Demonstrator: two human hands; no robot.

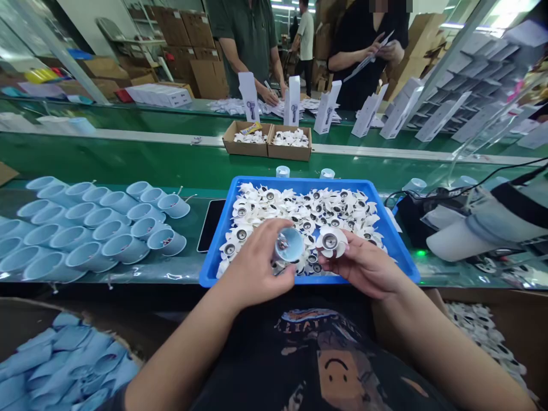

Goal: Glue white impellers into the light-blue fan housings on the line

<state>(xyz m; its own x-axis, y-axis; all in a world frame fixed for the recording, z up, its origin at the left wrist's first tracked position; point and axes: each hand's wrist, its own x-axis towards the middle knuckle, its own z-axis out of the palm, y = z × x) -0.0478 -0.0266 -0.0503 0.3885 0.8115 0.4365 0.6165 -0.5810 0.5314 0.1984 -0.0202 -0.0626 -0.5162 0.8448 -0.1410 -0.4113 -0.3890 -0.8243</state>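
one blue cup (292, 245), small parts (282, 242) visible inside, is gripped by the fingers of my left hand (257, 265); one white fan wheel (331, 242), near it but apart, is pinched in those of my right hand (367, 264). both are above a blue tray (405, 267) of similar wheels (269, 197). leftward on the surface (196, 216) i view rows of blue cups (110, 231); farther out, two cardboard boxes (289, 152) hold white parts (291, 137).

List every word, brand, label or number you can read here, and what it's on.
"IVITY": black T-shirt; the letters before it are unclear.
Standing white boxes: print too small to read.
Yellow packet: any lettering too blurred.
Nothing else is legible.
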